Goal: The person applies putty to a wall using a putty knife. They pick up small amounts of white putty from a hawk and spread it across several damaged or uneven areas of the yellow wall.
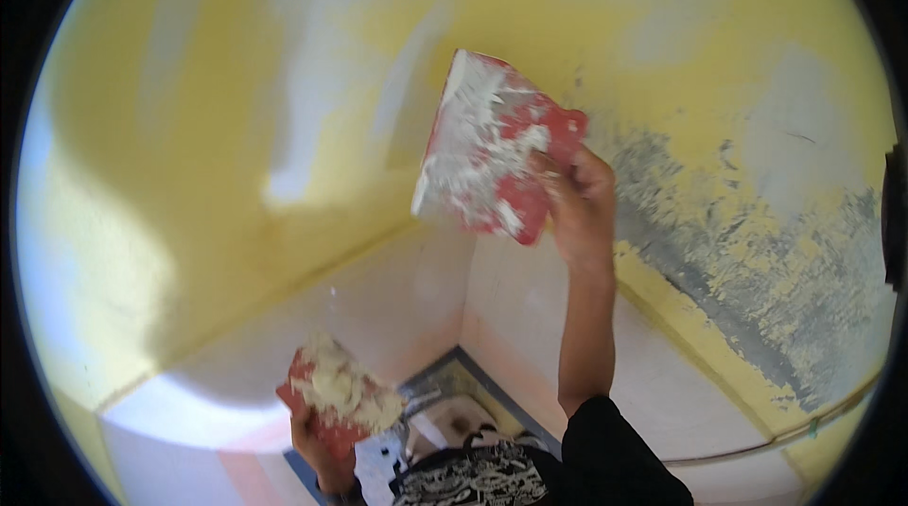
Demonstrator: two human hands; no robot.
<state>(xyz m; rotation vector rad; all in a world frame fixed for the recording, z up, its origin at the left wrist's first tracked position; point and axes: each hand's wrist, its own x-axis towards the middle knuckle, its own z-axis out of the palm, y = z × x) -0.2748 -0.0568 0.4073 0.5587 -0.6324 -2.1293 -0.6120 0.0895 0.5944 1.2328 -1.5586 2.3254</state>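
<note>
My right hand (579, 199) grips a red putty spreader (501, 147) by its near right edge, thumb on the face. Grey-white putty smears the spreader, thickest along its left edge. It is raised in front of the yellow wall (378, 175) near the corner; whether it touches the wall I cannot tell. Low on the left, my left hand (320, 449) is closed round a second red spreader (342, 430). A thick heap of cream putty (340, 388) lies on that one. My left fingers are partly hidden behind it.
Whitish filler patches (303, 80) streak the left wall. The right wall carries a rough grey patch (757, 288) with flaking paint. Pale pink-white lower walls (530, 298) meet in a corner below. A thin cable (813, 426) runs at lower right. The floor (463, 383) shows beneath.
</note>
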